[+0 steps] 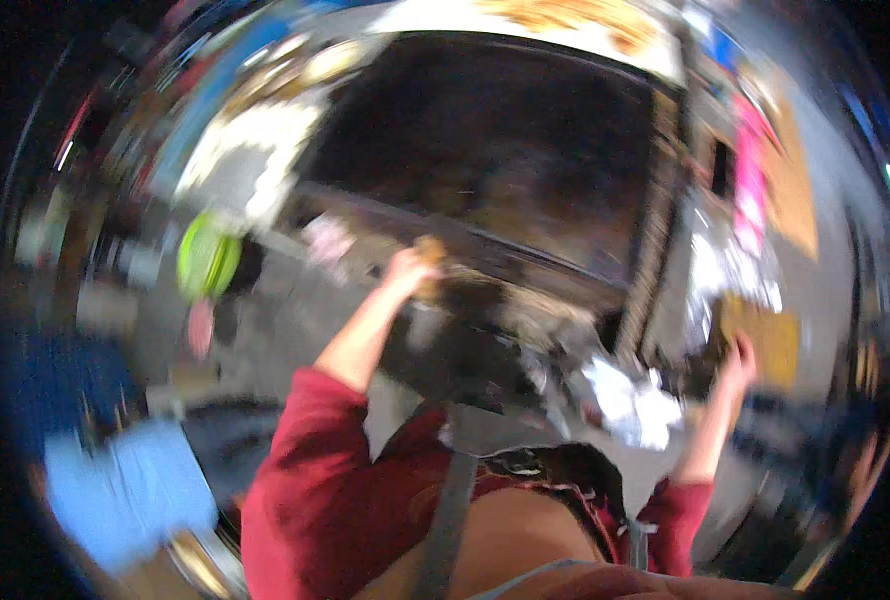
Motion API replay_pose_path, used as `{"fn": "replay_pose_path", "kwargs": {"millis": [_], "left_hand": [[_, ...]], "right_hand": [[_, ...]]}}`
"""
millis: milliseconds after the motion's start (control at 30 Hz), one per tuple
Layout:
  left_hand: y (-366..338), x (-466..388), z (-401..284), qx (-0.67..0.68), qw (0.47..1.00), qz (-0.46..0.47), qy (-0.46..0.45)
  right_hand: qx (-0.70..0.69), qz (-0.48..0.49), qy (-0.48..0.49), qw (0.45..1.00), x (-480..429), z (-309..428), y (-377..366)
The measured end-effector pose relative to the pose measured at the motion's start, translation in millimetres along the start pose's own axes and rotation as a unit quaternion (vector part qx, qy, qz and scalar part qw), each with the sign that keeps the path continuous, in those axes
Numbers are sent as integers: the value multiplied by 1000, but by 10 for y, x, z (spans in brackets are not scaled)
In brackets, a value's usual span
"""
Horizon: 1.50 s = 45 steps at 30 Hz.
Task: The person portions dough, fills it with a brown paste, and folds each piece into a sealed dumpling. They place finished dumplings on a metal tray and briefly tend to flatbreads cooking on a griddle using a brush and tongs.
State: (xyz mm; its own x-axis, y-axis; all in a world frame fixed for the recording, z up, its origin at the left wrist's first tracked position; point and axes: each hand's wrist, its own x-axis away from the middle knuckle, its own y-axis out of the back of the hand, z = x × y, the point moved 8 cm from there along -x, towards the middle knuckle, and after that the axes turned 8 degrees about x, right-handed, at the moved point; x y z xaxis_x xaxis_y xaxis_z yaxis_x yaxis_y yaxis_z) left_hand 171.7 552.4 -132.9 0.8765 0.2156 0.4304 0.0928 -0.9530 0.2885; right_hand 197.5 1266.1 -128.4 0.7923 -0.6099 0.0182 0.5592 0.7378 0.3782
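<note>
My left hand [412, 270] reaches forward and is closed around a small brown item [431, 262], too blurred to name, near the front edge of a large dark flat surface [482, 150]. Out to the right, my right hand [742, 364] holds or touches the edge of a yellow-brown flat piece [775, 345]; the blur hides how firmly its fingers close on it. Crumpled white material [636, 401] lies between my arms, nearer the right one. Shiny clear or silvery wrapping [704, 277] is just beyond my right hand.
A bright green round object [208, 256] and a pinkish cloth-like thing [328, 238] are at left. Light blue material [129, 491] lies at lower left. A pink long item [749, 176] rests by brown cardboard [790, 180] at right. A white tray-like surface with orange-brown pieces [670, 60] borders the far side.
</note>
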Motion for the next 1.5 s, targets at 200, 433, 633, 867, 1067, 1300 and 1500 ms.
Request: {"fn": "replay_pose_path", "kwargs": {"millis": [200, 433, 633, 867, 1067, 1300, 1500], "left_hand": [[16, -109, 120, -42, 996, -46, -61], [-3, -195, 218, -62, 992, -100, -39], [-61, -157, 148, -108, 990, -77, 41], [-46, 127, 6, -15, 999, 15, -42], [786, 1067, 1006, 232, 967, 101, -10], [1858, 1572, 2741, 308, 951, -24, 19], [3043, 1203, 3248, 269, 949, -164, 7]], "right_hand": [[-14, 27, 56, 998, -832, 222, -212], [6, 72, 165, 984, -407, 1513, -237], [21, -50, 268, 962, 795, 2956, 286], [-40, 243, 349, 904, 2755, 3455, -1458], [9, 423, 296, 856, 4017, 3581, -2676], [-16, 622, 160, 767, 5289, 3617, -4373], [-40, 731, 166, 660, 6108, 3936, -5932]]}}
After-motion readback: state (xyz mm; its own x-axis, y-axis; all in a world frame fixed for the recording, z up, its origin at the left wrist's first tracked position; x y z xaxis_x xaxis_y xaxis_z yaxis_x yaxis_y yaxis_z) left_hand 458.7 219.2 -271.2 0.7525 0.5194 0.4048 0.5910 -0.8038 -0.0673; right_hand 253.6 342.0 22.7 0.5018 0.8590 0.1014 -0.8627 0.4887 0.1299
